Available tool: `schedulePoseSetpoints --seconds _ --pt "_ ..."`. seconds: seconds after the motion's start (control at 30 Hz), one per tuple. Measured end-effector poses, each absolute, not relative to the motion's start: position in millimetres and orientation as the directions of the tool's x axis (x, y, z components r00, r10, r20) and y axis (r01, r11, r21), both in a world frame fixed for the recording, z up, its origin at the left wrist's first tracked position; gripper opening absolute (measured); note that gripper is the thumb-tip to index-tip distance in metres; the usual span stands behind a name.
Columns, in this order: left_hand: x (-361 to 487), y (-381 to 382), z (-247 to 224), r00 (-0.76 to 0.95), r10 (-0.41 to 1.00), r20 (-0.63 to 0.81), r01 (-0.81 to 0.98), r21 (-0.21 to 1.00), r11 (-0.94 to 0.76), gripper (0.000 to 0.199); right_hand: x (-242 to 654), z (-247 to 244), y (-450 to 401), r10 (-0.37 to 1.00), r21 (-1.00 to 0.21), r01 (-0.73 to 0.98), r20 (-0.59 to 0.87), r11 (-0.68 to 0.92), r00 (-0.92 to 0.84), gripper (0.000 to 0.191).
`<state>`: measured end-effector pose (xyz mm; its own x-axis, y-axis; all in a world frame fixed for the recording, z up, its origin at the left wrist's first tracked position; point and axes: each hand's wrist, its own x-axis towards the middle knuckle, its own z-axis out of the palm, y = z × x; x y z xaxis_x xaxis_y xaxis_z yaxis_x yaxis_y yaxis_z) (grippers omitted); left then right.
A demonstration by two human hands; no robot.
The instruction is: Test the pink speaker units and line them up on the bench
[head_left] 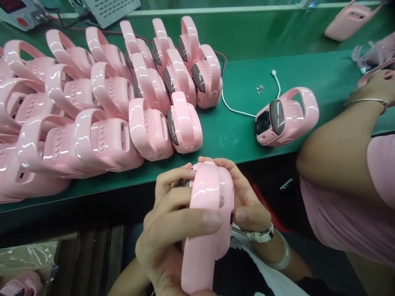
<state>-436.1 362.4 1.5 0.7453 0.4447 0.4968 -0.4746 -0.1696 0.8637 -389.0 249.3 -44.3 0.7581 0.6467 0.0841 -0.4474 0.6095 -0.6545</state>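
Note:
A glossy pink device with a looped handle is held upright just in front of the bench edge. My left hand wraps round it from the left, thumb and fingers closed over the handle side. From the right, my right hand grips its other side, fingertips at the top; a white watch is on that wrist. The device's front is mostly hidden. Beyond it on the bench, another pink device lies tilted with its dark window showing, beside a white cable. Small metallic pieces lie near the cable's plug.
Rows of similar pink devices fill the left of the green bench. Another person's arm reaches in at the right. Electronic equipment stands behind. A box with clear plastic is at the lower left.

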Motion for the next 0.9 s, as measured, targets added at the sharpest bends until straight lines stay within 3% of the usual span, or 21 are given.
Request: schedulePoseSetpoints --seconds 0.17,0.27,0.57,0.8,0.9 --pt "-439 364 -3 0.744 0.417 0.522 -0.509 0.847 -0.151 0.023 -390 -46 252 0.652 -0.646 -0.470 0.057 0.602 0.756 0.066" --pt "-439 367 0 0.769 0.386 0.510 -0.509 0.853 -0.113 0.037 -391 -46 252 0.656 -0.644 -0.479 0.049 0.597 0.753 0.066" --pt "-439 364 7 0.803 0.414 0.429 -0.424 0.899 -0.109 0.029 -392 -48 250 0.654 -0.635 -0.500 0.011 0.589 0.756 0.066" --pt "-446 358 -1 0.780 0.422 0.463 -0.439 0.884 -0.158 0.035 -392 -41 247 0.655 -0.648 -0.528 -0.060 0.549 0.754 0.061" --pt "-445 363 -5 0.783 0.343 0.518 -0.509 0.852 -0.125 0.036 -388 -41 244 0.655 -0.660 -0.534 -0.083 0.529 0.751 0.063"
